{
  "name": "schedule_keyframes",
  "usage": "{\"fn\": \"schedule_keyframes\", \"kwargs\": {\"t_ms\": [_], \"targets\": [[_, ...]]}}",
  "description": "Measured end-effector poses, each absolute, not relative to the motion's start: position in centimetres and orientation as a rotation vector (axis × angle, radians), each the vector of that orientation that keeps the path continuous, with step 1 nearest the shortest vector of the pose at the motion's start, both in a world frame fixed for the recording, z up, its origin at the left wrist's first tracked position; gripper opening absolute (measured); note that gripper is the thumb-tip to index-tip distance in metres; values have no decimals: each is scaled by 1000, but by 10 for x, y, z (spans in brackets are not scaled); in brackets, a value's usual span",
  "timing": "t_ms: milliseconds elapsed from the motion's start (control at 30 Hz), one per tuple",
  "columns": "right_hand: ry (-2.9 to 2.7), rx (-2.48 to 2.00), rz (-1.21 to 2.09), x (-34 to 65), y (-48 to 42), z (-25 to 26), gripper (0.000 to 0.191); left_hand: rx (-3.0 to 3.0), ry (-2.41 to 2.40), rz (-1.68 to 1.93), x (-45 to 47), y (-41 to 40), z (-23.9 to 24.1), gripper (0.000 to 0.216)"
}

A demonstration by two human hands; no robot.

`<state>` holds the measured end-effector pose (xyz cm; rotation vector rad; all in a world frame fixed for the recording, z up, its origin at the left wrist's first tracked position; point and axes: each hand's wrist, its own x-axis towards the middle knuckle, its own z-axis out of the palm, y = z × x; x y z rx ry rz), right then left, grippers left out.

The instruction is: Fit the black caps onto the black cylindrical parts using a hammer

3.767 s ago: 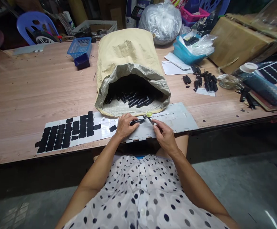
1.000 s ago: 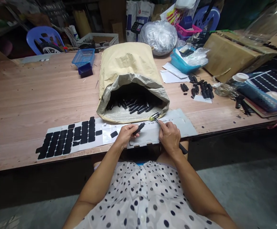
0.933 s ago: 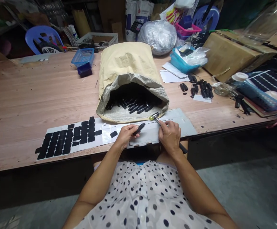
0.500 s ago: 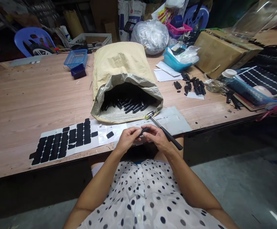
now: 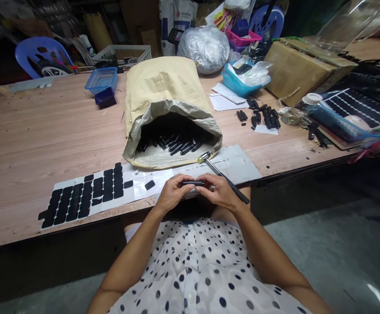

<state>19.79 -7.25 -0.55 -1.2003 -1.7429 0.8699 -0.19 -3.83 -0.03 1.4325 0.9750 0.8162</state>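
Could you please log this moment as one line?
left hand: holds slim black piece; right hand: holds same piece; black-handled, yellow-tipped metal hammer: lies across flat grey board; pale-yellow sack: open, slender black pieces inside

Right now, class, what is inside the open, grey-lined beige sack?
Inside the open, grey-lined beige sack, slim, glossy black pieces lie towards the front; its top hides the dark back.

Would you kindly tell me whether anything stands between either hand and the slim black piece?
Nothing visible does: the left hand and right hand both hold the slim black piece, one at each end. The hammer lies just beyond the right hand, not between either hand and the piece.
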Motion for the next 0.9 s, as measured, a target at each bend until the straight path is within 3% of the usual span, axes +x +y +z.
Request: {"fn": "schedule_keyframes", "kwargs": {"t_ms": [433,667,900], "targets": [[-2092,-1075,472,194,-73,0,26,1553,975,827,-2,-44,6,12],[-2049,-1067,466,190,-79,-2,35,1480,919,810,2,-50,9,10],[-1970,-1122,554,190,-81,2,25,1416,937,846,-1,-47,13,10]]}}
